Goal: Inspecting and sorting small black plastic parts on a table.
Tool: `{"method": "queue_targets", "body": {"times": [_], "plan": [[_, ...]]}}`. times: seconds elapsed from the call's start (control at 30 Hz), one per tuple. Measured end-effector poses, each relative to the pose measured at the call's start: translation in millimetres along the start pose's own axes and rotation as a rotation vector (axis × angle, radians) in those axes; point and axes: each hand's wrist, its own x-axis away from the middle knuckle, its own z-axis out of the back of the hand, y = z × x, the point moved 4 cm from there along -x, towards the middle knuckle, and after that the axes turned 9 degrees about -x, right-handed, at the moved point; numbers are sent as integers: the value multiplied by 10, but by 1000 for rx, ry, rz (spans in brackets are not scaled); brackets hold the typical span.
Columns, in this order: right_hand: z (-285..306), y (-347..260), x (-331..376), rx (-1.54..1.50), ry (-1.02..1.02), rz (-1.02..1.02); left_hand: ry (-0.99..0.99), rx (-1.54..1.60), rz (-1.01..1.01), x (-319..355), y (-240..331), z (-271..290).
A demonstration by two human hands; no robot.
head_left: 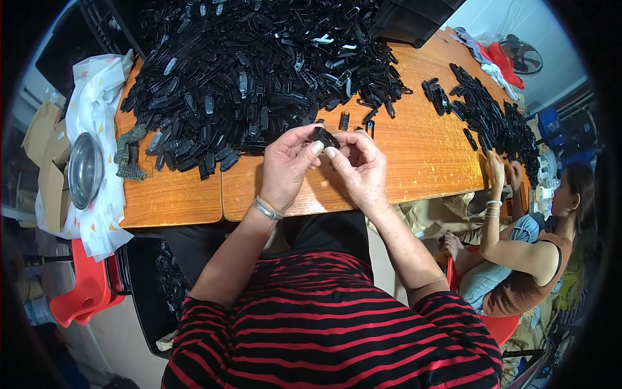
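Observation:
Both hands meet over the front of the wooden table, pinching one small black plastic part (326, 138) between thumbs and fingers. My left hand (289, 159), with a metal band at the wrist, grips its left side. From the other side, my right hand (360, 167) closes on it with thumb and forefinger. The fingers cover much of the part, so its exact kind cannot be made out. Just beyond the hands lies a large heap of similar black plastic parts (227, 84). A single black piece (344, 120) rests apart from the heap, near my right fingers.
The wooden table (414, 152) bears another pile of black parts (486, 110) at the right, where a co-worker (531, 259) sits. A dark crate (414, 19) stands at the back. At the left are a round glass lid (85, 170), patterned plastic sheeting (103, 97) and a red chair (87, 285).

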Motion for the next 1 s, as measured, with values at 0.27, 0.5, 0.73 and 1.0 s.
{"method": "queue_targets", "body": {"times": [0.27,0.5,0.73,1.0], "plan": [[-90,-37,128,245,-24,226,-4,-222,-62,99,31,-45],[-233,200,313,209,-97,-91,-65,-151,-36,146,-71,-61],[-66,376,277,78,-79,-111,-148,-107,157,9,-156,-146],[592,240,-172,771,-235,176,-30,-1315,-236,-511,57,-223]]}}
